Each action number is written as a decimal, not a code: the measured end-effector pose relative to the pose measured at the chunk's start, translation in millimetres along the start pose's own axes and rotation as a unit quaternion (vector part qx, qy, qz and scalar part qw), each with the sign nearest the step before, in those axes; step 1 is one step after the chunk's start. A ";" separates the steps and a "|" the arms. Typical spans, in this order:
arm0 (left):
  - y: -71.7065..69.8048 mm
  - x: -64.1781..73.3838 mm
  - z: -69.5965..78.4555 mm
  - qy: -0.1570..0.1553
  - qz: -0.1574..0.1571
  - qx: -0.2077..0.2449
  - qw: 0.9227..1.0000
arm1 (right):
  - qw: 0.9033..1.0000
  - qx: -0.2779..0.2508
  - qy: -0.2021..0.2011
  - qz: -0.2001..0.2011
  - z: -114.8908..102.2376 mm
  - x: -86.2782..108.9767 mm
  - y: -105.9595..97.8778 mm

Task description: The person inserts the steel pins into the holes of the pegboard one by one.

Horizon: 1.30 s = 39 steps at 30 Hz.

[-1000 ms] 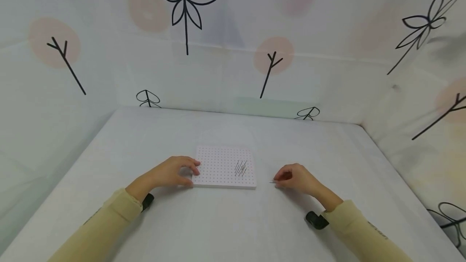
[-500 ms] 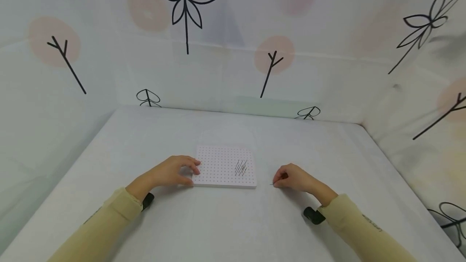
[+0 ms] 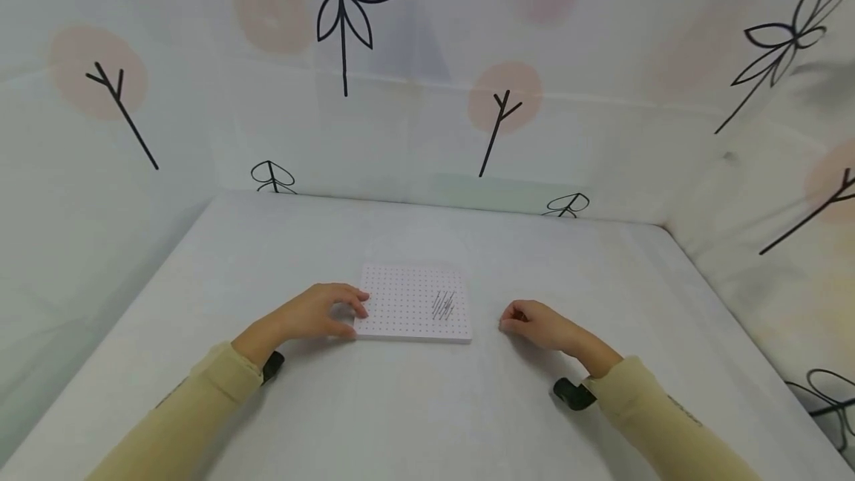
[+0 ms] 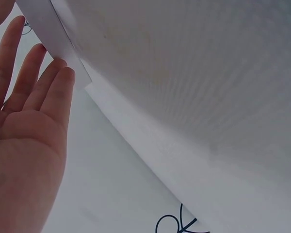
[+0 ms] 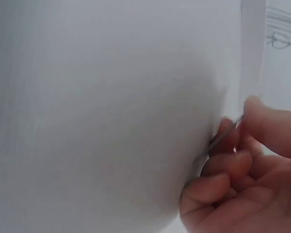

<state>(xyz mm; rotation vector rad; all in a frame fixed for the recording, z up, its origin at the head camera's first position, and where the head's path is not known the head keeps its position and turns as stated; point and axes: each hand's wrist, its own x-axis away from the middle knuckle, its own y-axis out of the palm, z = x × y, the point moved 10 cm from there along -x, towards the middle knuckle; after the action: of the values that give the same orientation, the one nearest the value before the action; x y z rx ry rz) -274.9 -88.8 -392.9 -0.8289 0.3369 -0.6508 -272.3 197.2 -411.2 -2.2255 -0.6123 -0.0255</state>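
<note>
A white board with rows of small holes (image 3: 397, 303) lies flat on the table. Several thin metal pins (image 3: 443, 306) stand tilted-looking in its right part. My left hand (image 3: 314, 310) rests at the board's left edge, fingers fairly straight and thumb by the near left corner. In the left wrist view, its fingertips touch the board's side (image 4: 51, 34). To the right of the board, apart from it, my right hand (image 3: 537, 324) pinches a thin metal pin (image 5: 222, 137) between thumb and fingers, low over the table. The head view does not show that pin clearly.
A white cloth covers the table (image 3: 414, 414). Behind and beside it hang pale curtains (image 3: 401, 125) with drawn flowers and twigs. Each wrist wears a dark camera, the right one (image 3: 573, 394) close to the tabletop.
My right hand has shifted slightly left, and the pin tip that showed past its fingers is no longer visible in the head view. My left hand and the board stay put.
</note>
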 end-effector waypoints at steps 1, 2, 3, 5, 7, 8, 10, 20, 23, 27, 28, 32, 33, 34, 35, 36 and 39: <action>0.1 0.2 -0.2 -0.001 0.000 -0.001 1.000 | 1.000 -0.004 -0.001 0.007 -1.0 -0.2 -0.6; 0.2 0.3 -0.3 -0.003 0.000 -0.001 1.000 | 1.000 -0.006 -0.007 0.014 -2.8 -0.7 -1.0; 0.2 0.5 -0.6 -0.006 0.000 -0.001 1.000 | 1.000 -0.006 -0.013 0.022 -4.5 -1.6 -1.4; 0.1 0.8 -0.7 -0.008 0.000 0.000 1.000 | 0.999 -0.007 -0.031 0.037 -9.6 -3.7 -2.7; -0.1 1.0 -0.6 -0.009 0.001 0.000 1.000 | 0.998 -0.006 -0.042 0.054 -13.3 -6.2 -4.6; -0.1 0.9 -0.5 -0.010 0.001 0.001 1.000 | 0.997 -0.008 -0.047 0.060 -15.0 -7.3 -5.2; 0.0 1.0 -0.5 -0.010 0.001 0.001 1.000 | 0.996 -0.022 -0.049 0.069 -17.2 -9.4 -6.0; 0.0 0.4 -0.7 -0.013 0.002 -0.001 1.000 | 0.983 -0.123 -0.091 0.100 -33.0 -18.5 -8.2; 0.2 0.2 -0.7 -0.013 0.002 -0.003 1.000 | 0.981 -0.127 -0.101 0.104 -37.4 -22.7 -6.7; 0.4 0.3 -1.2 -0.014 0.001 -0.002 1.000 | 0.979 -0.125 -0.115 0.116 -45.0 -25.0 -6.8; 0.4 0.3 -1.3 -0.014 0.001 -0.001 1.000 | 0.978 -0.126 -0.119 0.119 -47.0 -25.5 -7.0; 0.2 0.3 -1.9 -0.015 0.001 0.002 1.000 | 0.974 -0.134 -0.132 0.123 -52.5 -28.2 -6.2; 0.1 0.3 -2.0 -0.015 0.001 0.003 1.000 | 0.974 -0.136 -0.135 0.122 -53.0 -29.2 -5.4; 0.2 0.2 -2.2 -0.015 0.001 0.004 1.000 | 0.974 -0.137 -0.136 0.121 -53.2 -30.4 -4.6; 0.2 0.2 -2.3 -0.015 0.001 0.005 1.000 | 0.974 -0.136 -0.136 0.121 -53.2 -31.3 -3.7; 0.3 0.1 -2.5 -0.015 0.001 0.006 1.000 | 0.974 -0.135 -0.135 0.122 -53.1 -32.2 -3.1; 0.4 0.0 -3.3 -0.014 0.000 0.008 1.000 | 0.974 -0.137 -0.137 0.120 -53.7 -35.2 -0.9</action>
<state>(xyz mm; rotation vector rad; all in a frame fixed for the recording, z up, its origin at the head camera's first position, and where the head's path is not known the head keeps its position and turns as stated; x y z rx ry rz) -276.5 -90.4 -395.3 -0.8223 0.3059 -0.6394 -294.2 144.4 -382.0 -2.5827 -0.5033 0.3462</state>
